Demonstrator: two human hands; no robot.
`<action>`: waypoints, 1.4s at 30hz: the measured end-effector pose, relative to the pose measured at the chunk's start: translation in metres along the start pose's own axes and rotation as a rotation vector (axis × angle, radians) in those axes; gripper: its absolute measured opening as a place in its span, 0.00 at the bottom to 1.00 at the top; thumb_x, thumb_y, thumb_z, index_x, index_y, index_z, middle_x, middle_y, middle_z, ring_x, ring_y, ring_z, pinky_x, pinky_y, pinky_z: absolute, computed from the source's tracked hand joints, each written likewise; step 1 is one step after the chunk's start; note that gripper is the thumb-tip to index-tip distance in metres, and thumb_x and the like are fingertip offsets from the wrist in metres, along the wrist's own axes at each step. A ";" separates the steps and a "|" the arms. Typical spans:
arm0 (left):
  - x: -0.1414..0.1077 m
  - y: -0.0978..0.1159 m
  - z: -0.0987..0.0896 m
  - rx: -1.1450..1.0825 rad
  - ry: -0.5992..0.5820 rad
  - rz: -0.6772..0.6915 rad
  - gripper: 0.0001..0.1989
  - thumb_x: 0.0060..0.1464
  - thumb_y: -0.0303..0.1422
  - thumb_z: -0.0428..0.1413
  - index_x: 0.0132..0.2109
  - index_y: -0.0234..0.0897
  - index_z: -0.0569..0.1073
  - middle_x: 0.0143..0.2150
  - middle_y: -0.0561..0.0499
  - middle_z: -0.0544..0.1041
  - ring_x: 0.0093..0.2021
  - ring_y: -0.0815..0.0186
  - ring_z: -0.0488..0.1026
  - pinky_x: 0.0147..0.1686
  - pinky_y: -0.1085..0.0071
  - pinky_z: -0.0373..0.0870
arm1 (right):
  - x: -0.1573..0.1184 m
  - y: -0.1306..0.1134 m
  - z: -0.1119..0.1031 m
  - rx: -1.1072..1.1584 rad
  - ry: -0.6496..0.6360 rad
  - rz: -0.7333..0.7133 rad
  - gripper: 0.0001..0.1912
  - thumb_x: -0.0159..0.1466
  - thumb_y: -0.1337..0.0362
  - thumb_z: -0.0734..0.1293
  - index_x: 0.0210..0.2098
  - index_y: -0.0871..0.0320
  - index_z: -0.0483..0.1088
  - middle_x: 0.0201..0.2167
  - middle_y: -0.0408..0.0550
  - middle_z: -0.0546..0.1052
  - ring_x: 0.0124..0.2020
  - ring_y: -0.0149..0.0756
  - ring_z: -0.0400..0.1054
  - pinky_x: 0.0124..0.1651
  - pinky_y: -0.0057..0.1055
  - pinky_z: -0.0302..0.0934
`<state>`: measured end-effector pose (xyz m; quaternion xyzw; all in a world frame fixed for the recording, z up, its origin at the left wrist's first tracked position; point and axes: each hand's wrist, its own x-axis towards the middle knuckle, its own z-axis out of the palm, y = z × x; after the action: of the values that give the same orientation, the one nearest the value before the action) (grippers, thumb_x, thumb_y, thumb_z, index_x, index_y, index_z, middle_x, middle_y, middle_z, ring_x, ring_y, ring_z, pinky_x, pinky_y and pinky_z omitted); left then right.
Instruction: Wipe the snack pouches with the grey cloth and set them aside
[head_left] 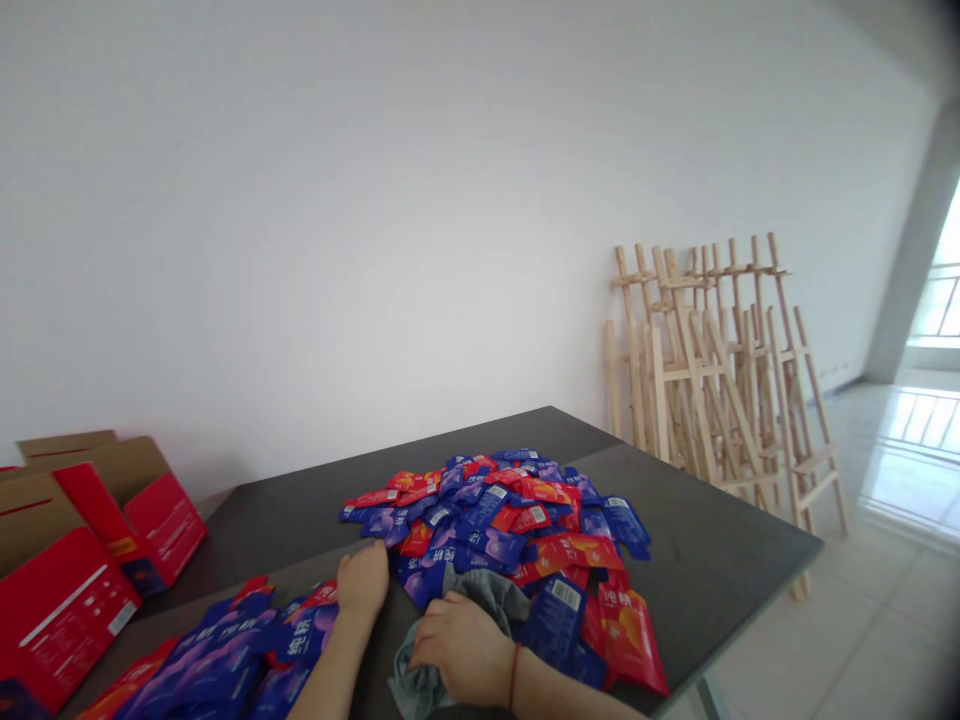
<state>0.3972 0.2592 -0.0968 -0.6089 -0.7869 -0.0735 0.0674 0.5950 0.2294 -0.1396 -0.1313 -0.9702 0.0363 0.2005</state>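
My right hand (466,650) is closed on a crumpled grey-green cloth (420,680), which bunches out on both sides of the fingers. This cloth lies against the near edge of a heap of small blue and red foil packets (487,525). At the left edge of that heap, my left hand (364,580) rests with its fingers curled in, and nothing shows in it. A second group of purple-blue and red packets (217,655) lies left of my left forearm. The undersides of the left fingers are hidden.
Two open red cardboard boxes, a nearer one (67,620) and a farther one (169,525), stand at the left of the dark table (705,545). A white wall (375,250) rises behind. Wooden easels (697,390) lean there, beyond the table's right edge.
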 end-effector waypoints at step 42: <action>-0.079 0.011 0.028 -1.577 -0.079 -0.294 0.33 0.42 0.27 0.61 0.58 0.35 0.66 0.59 0.40 0.71 0.59 0.54 0.68 0.59 0.59 0.63 | 0.000 -0.005 -0.017 0.191 0.259 0.514 0.17 0.51 0.72 0.63 0.41 0.57 0.66 0.41 0.49 0.72 0.45 0.43 0.63 0.50 0.38 0.57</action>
<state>0.4266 0.1927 -0.1389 -0.3695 -0.5771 -0.5942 -0.4211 0.6008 0.2245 -0.1237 -0.3565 -0.8638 0.1596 0.3182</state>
